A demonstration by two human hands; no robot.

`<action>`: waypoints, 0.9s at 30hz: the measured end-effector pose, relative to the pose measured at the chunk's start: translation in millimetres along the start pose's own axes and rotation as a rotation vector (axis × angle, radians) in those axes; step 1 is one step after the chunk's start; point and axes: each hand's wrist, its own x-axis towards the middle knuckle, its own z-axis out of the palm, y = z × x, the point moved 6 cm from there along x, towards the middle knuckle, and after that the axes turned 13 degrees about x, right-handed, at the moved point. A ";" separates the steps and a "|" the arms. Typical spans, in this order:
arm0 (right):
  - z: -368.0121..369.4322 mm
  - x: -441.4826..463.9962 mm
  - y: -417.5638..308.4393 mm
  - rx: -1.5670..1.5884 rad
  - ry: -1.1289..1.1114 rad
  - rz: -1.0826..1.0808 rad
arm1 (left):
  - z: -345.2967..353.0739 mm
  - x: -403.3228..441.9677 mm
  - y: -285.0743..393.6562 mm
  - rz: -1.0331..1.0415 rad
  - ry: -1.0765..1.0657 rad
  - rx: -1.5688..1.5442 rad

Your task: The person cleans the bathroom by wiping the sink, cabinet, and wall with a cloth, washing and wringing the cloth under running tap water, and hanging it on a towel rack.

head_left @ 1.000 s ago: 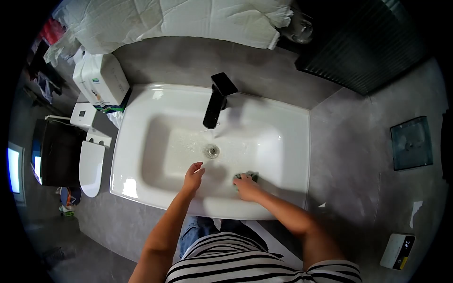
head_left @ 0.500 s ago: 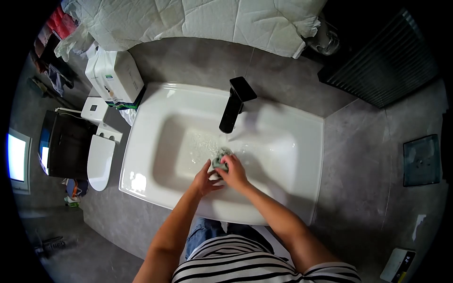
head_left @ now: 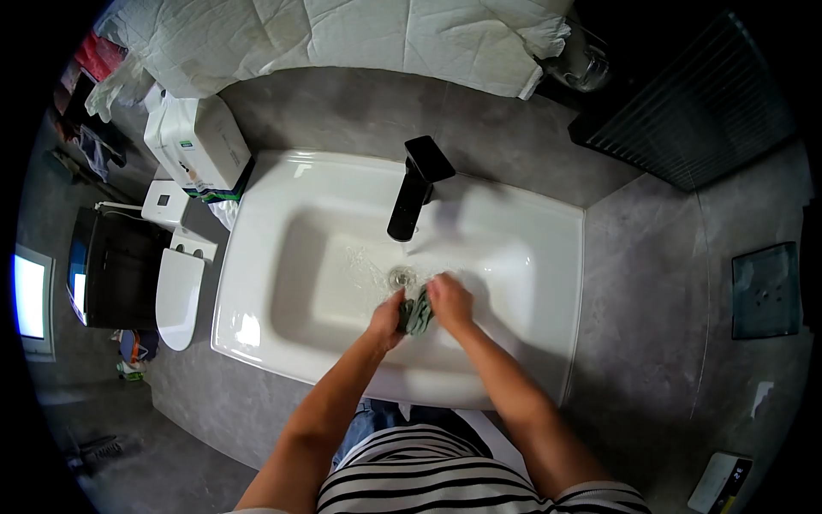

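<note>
A bunched grey-green cloth [head_left: 417,313] is stretched between my two hands, low over the front part of the white sink [head_left: 325,355]. My left hand [head_left: 388,320] grips its left end, fingers wrapped round it. On the other side my right hand [head_left: 450,300] is closed on the right end, slightly blurred. The round drain [head_left: 401,277] shows just beyond the cloth. Above it stands the black faucet [head_left: 411,201], with water running below its spout and rippling over the basin floor.
Left of the sink are a white paper package [head_left: 199,146] and, lower, a toilet with a white lid [head_left: 181,300]. A pale quilted sheet [head_left: 342,34] hangs along the top. At the right are a dark ribbed panel [head_left: 693,111] and a square floor drain cover [head_left: 765,289].
Both hands have drawn back from under the faucet towards me, and the cloth came with them. It was bunched near the drain and is now held between both hands; the drain is uncovered.
</note>
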 end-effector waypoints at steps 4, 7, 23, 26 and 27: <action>-12.6 -1.4 49.1 -0.222 0.237 0.093 | -32.9 -18.4 17.4 -0.021 0.227 0.244; 55.6 -22.0 33.0 0.200 -0.155 0.115 | -25.6 -10.1 0.2 -0.161 0.104 0.220; -35.5 4.0 -98.5 0.368 0.111 -0.021 | 58.3 -32.2 54.0 -0.033 -0.164 -0.119; -76.2 24.2 -120.8 0.334 0.088 -0.153 | 63.4 -39.2 70.8 0.001 -0.303 -0.049; -86.8 30.5 -129.9 0.320 0.071 -0.201 | 70.7 -52.0 82.1 0.007 -0.282 -0.009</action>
